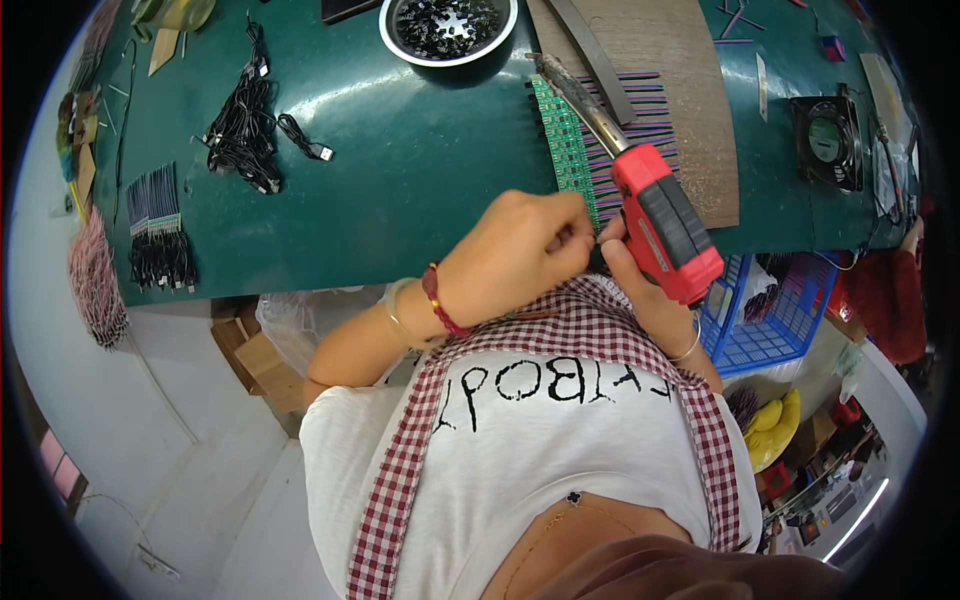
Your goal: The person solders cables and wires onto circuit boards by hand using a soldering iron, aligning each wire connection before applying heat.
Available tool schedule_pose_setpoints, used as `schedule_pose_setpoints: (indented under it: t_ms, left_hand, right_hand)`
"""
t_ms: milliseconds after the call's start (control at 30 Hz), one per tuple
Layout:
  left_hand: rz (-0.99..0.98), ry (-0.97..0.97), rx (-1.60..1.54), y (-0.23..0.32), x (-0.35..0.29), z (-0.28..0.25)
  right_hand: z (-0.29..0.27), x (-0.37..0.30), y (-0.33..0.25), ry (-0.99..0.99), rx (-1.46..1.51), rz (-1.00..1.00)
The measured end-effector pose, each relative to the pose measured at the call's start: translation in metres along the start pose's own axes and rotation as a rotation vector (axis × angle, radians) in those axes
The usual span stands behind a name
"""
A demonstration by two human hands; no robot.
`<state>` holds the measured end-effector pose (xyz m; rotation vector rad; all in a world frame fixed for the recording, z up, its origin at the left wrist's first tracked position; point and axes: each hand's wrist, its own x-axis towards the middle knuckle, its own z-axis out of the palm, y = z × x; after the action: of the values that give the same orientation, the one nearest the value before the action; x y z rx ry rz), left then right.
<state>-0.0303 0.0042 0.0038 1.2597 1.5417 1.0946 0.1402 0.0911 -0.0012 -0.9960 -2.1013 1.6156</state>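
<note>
My left hand [530, 240] is closed at the table's front edge, its fingers pinched beside the near end of a green circuit board strip [567, 145]. What it pinches is hidden. A small dark piece shows between my two hands, too small to name. Close by, my right hand [645, 290] is at a red and black soldering gun [665, 220]; the handle covers most of the fingers, and it appears to be held there. The gun's metal barrel points up and left across the board. Several multicoloured wires [655, 110] run rightward from the strip.
A grey bar [595, 60] lies across the wires on a brown board [700, 120]. Beyond stands a metal bowl [390, 40] of small black parts. Black USB cables [243, 125] and wire bundles [160, 225] lie left. At right are a fan [828, 143] and blue basket [770, 335].
</note>
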Motion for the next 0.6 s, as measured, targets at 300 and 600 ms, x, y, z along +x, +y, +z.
schedule_pose_setpoints:
  t_ms: [300,600]
  left_hand:
    - [-0.506,0.037,-0.44,-0.056,0.036,-0.033]
    - [-0.511,-0.091,-0.452,-0.064,0.046,-0.04]
  right_hand:
    - [-0.031,-0.024,0.026,0.088,0.253,0.034]
    - [-0.043,-0.054,0.06,0.03,0.173,0.052]
